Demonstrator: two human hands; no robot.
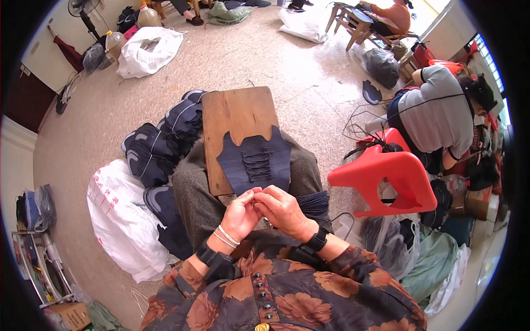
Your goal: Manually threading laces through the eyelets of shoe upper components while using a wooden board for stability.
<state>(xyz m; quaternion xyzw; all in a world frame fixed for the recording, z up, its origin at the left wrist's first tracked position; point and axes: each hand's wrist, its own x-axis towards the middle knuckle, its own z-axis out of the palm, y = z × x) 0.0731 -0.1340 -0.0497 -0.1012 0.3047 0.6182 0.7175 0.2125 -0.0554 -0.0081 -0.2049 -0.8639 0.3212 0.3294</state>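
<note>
A wooden board rests across my lap. On it lies a dark navy shoe upper with black lace threaded in rows down its middle. Just below the upper's near edge, my left hand and my right hand meet with fingertips pinched together. Whatever sits between the fingers is too small or hidden to make out. Beside my right hand, a bundle of dark laces lies over my thigh.
Tied stacks of dark shoe uppers and a white sack stand at my left. To the right are a red plastic stool with black laces on it and a bent-over person. Another white bag lies farther off.
</note>
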